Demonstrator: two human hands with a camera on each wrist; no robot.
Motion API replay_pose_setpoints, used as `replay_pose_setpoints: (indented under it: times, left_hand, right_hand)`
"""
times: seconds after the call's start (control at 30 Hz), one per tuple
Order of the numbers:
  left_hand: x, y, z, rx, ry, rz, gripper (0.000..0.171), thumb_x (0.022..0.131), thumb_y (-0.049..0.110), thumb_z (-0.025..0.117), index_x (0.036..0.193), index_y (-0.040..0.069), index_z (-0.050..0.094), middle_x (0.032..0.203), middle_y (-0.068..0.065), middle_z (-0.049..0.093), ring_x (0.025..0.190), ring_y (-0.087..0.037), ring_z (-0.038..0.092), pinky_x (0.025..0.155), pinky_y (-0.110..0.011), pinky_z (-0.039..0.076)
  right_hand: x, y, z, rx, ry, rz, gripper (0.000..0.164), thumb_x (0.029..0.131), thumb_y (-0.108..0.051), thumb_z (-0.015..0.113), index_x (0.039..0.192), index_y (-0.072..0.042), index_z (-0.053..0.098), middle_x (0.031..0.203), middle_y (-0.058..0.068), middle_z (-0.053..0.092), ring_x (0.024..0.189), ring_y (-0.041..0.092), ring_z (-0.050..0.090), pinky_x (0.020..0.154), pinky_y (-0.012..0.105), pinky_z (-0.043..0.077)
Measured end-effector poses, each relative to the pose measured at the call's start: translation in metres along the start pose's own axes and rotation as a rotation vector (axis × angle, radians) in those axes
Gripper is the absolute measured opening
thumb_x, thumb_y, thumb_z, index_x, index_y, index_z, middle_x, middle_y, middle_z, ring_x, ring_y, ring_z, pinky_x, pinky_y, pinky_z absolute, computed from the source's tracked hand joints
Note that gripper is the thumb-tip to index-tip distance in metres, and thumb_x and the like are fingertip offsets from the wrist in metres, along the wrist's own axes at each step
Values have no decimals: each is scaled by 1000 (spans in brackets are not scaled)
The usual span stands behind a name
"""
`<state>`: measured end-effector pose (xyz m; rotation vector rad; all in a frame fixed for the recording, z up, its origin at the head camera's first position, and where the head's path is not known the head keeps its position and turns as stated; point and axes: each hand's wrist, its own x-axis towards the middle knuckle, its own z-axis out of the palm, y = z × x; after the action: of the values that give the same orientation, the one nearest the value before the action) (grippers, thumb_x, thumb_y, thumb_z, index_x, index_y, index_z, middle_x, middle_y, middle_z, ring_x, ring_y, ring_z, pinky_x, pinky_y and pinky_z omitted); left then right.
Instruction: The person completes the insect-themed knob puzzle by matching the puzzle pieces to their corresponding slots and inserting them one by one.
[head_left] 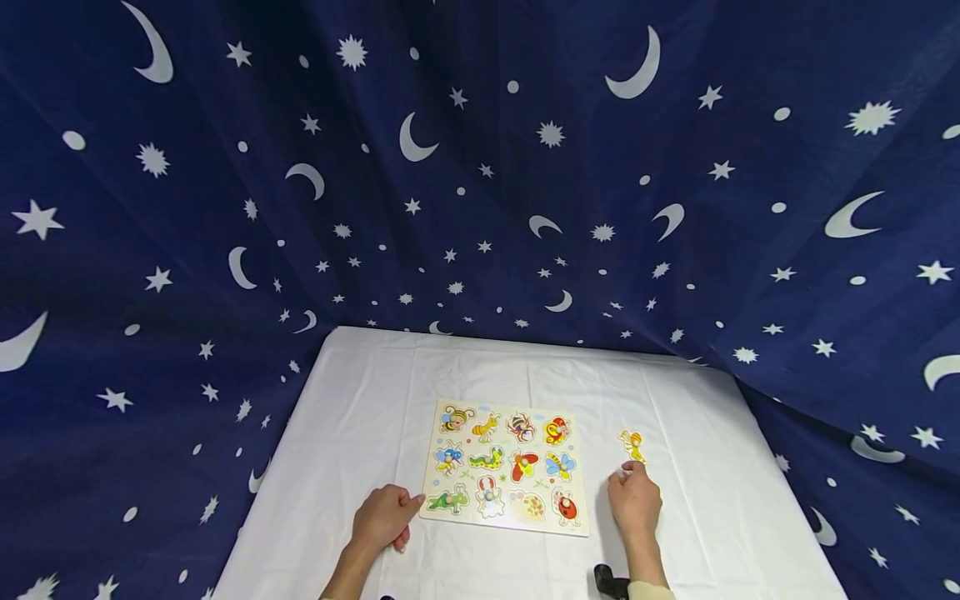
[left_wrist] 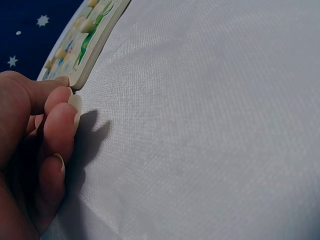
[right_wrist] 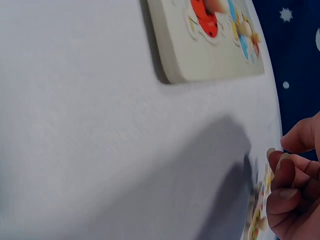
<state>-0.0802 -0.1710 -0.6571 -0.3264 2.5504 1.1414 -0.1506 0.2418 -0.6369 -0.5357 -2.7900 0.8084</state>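
Observation:
A wooden peg puzzle board (head_left: 502, 523) with several insect pieces lies on the white cloth. My left hand (head_left: 384, 517) pinches its near left corner; in the left wrist view, a fingertip rests at the board's edge (left_wrist: 82, 77) and the other fingers curl below. To the right of the board lies a yellow insect piece (head_left: 632, 447) with a knob. My right hand (head_left: 636, 500) is just on the near side of that piece, fingers loosely bent. In the right wrist view, the piece (right_wrist: 257, 212) is partly hidden behind the fingers (right_wrist: 285, 197), apart from the thumb.
A recess (head_left: 528, 505) in the board's near row shows a printed picture and no knob. White cloth (head_left: 360, 392) covers the table. Dark blue curtains (head_left: 480, 167) with moons and stars hang behind and at both sides. A black object (head_left: 609, 581) is by the right wrist.

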Motion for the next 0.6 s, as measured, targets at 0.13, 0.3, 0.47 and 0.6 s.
replay_pose_setpoints:
  times: [0.13, 0.3, 0.47, 0.6]
  left_hand:
    - [0, 0, 1, 3, 1, -8, 43, 93, 44, 60, 62, 15, 54, 40, 5, 55, 30, -10, 52, 38, -30, 37]
    - [0, -1, 2, -7, 9, 6, 43, 93, 44, 60, 61, 15, 54, 40, 5, 55, 29, -10, 52, 38, -30, 38]
    - [1, -2, 3, -5, 12, 4, 43, 92, 45, 61, 61, 15, 54, 40, 5, 55, 30, -10, 53, 39, -32, 39]
    - [2, -2, 4, 1, 8, 0, 43, 92, 46, 60, 62, 15, 54, 40, 5, 55, 30, -10, 53, 39, -31, 38]
  right_hand:
    - [1, 7, -4, -2, 1, 21, 24, 83, -8, 56, 102, 6, 59, 73, 20, 66, 66, 40, 62, 63, 53, 44]
    - [2, 17, -9, -21, 7, 53, 25, 83, -8, 55, 101, 9, 57, 77, 29, 66, 69, 49, 61, 64, 57, 44]
    - [3, 27, -13, -51, -18, 92, 26, 82, -12, 54, 98, 9, 53, 82, 37, 62, 72, 56, 59, 66, 60, 43]
    - [3, 32, -14, -65, -40, 110, 26, 83, -13, 52, 98, 8, 53, 84, 37, 62, 75, 55, 59, 68, 59, 44]
